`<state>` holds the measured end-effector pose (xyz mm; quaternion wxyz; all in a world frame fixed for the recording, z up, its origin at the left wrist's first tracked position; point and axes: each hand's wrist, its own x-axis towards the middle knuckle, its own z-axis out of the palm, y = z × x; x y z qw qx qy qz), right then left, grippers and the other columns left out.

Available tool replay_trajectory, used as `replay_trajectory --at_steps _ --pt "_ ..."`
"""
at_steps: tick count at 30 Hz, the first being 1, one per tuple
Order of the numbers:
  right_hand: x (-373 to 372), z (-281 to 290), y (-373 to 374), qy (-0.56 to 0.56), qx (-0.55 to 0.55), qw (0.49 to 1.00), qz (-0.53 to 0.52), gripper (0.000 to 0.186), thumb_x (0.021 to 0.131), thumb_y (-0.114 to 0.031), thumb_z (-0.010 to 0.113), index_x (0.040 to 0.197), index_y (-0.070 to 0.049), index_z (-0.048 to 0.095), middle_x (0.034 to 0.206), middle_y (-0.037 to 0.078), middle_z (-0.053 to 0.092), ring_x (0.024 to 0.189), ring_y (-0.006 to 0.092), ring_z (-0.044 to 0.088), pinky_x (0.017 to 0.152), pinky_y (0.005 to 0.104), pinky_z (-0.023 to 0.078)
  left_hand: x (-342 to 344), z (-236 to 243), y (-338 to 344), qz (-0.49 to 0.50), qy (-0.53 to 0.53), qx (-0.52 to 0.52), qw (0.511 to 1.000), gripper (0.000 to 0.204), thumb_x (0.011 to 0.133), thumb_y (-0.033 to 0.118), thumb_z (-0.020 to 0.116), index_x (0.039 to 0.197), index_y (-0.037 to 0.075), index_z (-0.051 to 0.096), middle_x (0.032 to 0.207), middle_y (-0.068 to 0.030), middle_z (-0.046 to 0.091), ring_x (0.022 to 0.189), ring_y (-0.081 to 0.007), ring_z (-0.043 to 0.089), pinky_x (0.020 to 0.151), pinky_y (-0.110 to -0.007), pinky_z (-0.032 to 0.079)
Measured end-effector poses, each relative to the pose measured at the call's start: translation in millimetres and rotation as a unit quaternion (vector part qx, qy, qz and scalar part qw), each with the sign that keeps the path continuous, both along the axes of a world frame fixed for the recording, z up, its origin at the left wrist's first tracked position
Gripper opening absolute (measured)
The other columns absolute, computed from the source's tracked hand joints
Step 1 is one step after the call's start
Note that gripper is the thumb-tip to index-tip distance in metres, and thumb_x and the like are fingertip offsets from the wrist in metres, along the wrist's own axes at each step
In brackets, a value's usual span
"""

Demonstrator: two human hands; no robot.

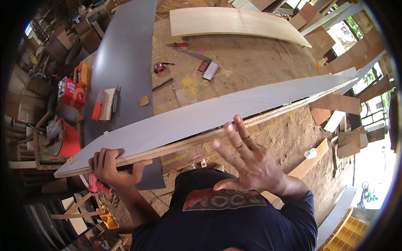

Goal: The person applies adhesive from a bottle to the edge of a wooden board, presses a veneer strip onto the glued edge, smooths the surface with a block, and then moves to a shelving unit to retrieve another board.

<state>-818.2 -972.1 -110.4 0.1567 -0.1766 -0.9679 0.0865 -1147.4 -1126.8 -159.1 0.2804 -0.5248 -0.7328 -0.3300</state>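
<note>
A long plywood panel with a pale grey face [201, 109] lies slantwise across the near side of the workbench, its layered edge toward me. My left hand [115, 167] grips that edge near the panel's left end, fingers on top and thumb below. Just in front of the edge, right of the middle, my right hand [247, 161] is raised with its fingers spread and nothing in it. A dark gap or strip runs along the panel's edge near the right fingertips. Whether those fingertips touch the edge I cannot tell.
On the workbench [238, 54] lie a bare plywood sheet [234, 26], a dark grey sheet [121, 54], a tape measure [158, 67], red-handled pliers [179, 44] and a try square [204, 65]. A red can [71, 93] stands at left. Offcuts litter the floor at right.
</note>
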Motion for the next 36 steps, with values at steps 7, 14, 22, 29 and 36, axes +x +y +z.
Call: replay_trajectory --at_steps 7,14,22,29,36 --pt "-17.5 9.4 -22.7 -0.055 -0.019 0.996 0.075 0.099 0.091 -0.073 0.069 0.171 -0.027 0.033 0.177 0.018 0.024 0.154 0.0581 0.033 0.059 0.0336 0.067 -0.2 1.7 -0.2 0.001 -0.001 -0.007 1.000 0.073 0.063 0.078 0.085 0.075 0.010 0.062 0.074 -0.0042 0.061 0.068 -0.0304 0.059 0.071 -0.043 0.040" --pt "6.8 22.8 -7.6 0.097 -0.051 0.994 -0.030 0.098 0.089 -0.056 0.080 0.167 -0.013 0.040 0.171 0.028 0.033 0.148 0.0502 0.049 0.100 0.0448 0.061 0.5 5.1 -2.4 0.008 -0.001 -0.017 1.000 0.065 0.066 0.070 0.083 0.077 0.008 0.063 0.075 -0.0069 0.063 0.072 -0.0336 0.062 0.073 -0.044 0.044" --pt "-14.9 10.7 -11.7 0.014 -0.008 1.000 0.021 0.095 0.095 -0.063 0.071 0.170 -0.018 0.036 0.173 0.027 0.031 0.156 0.0557 0.032 0.075 0.0355 0.067 2.9 4.1 -2.3 0.006 -0.014 -0.025 1.000 0.064 0.062 0.068 0.086 0.076 0.009 0.064 0.075 -0.0060 0.063 0.072 -0.0328 0.062 0.073 -0.044 0.043" --pt "-58.3 4.8 -29.4 0.022 -0.027 0.994 0.106 0.096 0.091 -0.063 0.073 0.171 -0.029 0.032 0.178 0.015 0.026 0.154 0.0632 0.026 0.069 0.0378 0.069 -2.8 7.6 -0.7 0.002 -0.001 -0.010 1.000 0.067 0.067 0.073 0.083 0.077 0.010 0.065 0.075 -0.0069 0.063 0.070 -0.0336 0.061 0.068 -0.043 0.043" --pt "-94.7 -3.9 -43.3 0.065 -0.128 0.970 0.194 0.092 0.093 -0.053 0.075 0.170 -0.026 0.033 0.178 0.014 0.025 0.156 0.0570 0.030 0.082 0.0437 0.069 -5.1 2.9 -1.6 0.004 -0.002 -0.009 1.000 0.065 0.074 0.077 0.074 0.078 0.013 0.065 0.072 -0.0064 0.061 0.068 -0.0298 0.061 0.069 -0.041 0.040"
